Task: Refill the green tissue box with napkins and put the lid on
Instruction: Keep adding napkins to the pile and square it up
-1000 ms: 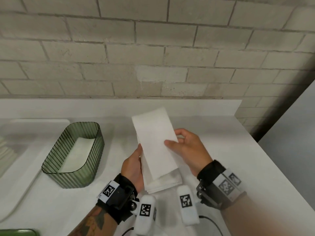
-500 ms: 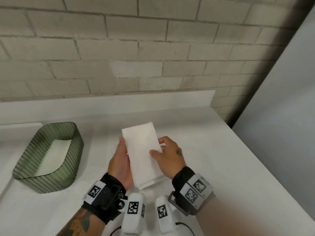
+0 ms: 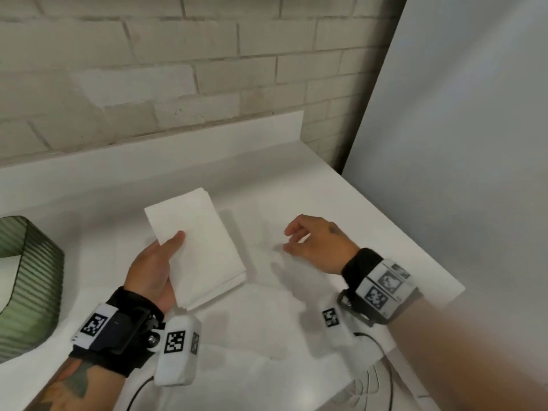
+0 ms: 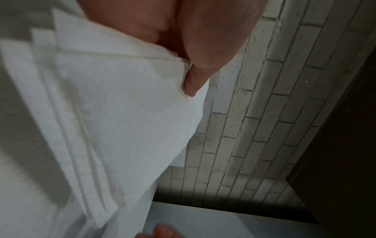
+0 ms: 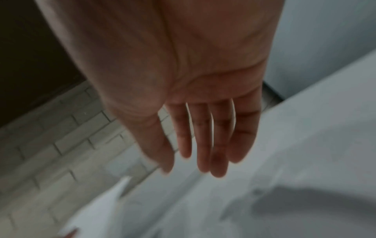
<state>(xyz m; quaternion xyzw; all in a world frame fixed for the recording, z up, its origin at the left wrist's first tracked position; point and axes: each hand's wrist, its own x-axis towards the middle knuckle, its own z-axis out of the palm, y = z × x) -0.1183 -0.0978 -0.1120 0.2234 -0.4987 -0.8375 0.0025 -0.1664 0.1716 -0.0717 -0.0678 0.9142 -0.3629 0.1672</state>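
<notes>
A stack of white folded napkins is held above the white counter by my left hand, thumb on top and fingers underneath. The left wrist view shows the same napkins with the thumb pressing on the top sheet. My right hand hovers to the right of the stack, empty, its fingers straight and relaxed. The ribbed green tissue box stands lidless at the left edge, cut off by the frame. No lid is in view.
The white counter ends at its right edge beside a grey panel. A brick wall and a low white backsplash run along the back. A cable hangs near the front edge.
My right hand has let go of the napkins and moved off to the right. The left hand alone keeps the stack. The view has swung right, so the box sits at the left edge.
</notes>
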